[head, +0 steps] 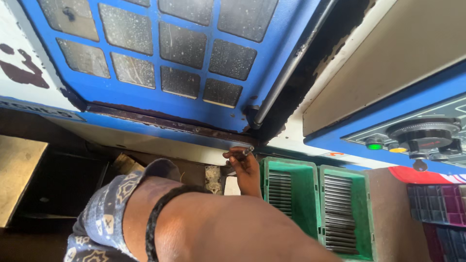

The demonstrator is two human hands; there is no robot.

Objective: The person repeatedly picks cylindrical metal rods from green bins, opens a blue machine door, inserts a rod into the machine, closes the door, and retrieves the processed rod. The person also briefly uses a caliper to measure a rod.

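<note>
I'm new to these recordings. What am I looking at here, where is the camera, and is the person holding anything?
There is one picture, from a camera worn on the person's head, looking down along an outstretched arm. Which arm it is cannot be told. The hand pinches a small metal pin, apparently a bit or short rod, near the lower edge of a blue machine door with a gridded window. A black band circles the arm. Right of the hand sit two green trays packed with rows of similar metal pieces. Farther right is a control panel with a large black dial and a green button.
</note>
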